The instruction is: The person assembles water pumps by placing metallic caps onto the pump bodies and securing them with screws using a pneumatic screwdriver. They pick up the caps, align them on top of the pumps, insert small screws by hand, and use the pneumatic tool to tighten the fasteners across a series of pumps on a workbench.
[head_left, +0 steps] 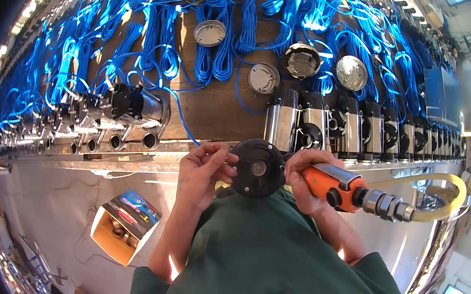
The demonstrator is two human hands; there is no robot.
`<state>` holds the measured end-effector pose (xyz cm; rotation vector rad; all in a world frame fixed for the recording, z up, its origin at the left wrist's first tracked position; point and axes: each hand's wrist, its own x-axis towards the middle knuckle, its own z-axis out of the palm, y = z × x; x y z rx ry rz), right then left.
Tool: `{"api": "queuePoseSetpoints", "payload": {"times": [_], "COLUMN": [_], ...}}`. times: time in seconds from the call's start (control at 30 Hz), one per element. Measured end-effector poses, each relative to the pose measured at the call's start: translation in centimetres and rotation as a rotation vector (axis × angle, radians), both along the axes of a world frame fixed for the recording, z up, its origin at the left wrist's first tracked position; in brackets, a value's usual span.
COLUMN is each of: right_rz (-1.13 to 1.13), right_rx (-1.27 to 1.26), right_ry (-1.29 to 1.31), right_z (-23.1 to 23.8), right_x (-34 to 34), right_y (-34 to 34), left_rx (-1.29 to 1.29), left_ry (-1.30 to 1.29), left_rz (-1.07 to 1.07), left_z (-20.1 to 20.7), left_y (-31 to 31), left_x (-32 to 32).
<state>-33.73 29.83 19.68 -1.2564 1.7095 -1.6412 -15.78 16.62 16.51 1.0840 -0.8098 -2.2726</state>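
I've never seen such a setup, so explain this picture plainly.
A person wears two fisheye cameras on the head; this is the left one's downward view, so edges look bent. The right grip, a bare hand, holds an orange tool with a yellowish hose. The left grip, the other, is curled at the edge of a black round part; whether it holds anything is unclear. On the bench lie bundled blue cables and round metal caps, with shiny cylinders lined up on the right. Below the bench, to the left, is an open box.
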Motion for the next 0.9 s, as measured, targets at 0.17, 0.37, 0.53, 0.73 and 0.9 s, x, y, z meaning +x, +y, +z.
{"api": "queuePoseSetpoints", "payload": {"times": [0.17,0.37,0.53,0.73,0.9], "right_rz": [-0.019,-0.026,0.012,-0.099,-0.111], "right_rx": [-0.2,-0.25,-0.352,-0.236,-0.263], "right_ry": [-0.329,-0.256,-0.325,-0.428,-0.55], "right_z": [-0.5,0.2,0.8,-1.0,-1.8], "right_x": [0.2,0.2,0.2,-0.3,-0.7], "right_y": [-0.4,-0.1,-0.7,-2.0,-1.0], "left_rx": [0.046,0.017,0.1,0.039,0.026], "left_ry": [0.084,0.1,0.121,0.096,0.09], "left_rz": [0.065,0.056,-0.024,-0.071,-0.146], "left_z": [0.2,-0.2,-0.9,-4.4,-3.5], "left_y": [0.6,0.5,0.5,-1.1,-1.2], "left_x": [0.1,-0.3,-2.1,-5.8,-5.8]}}
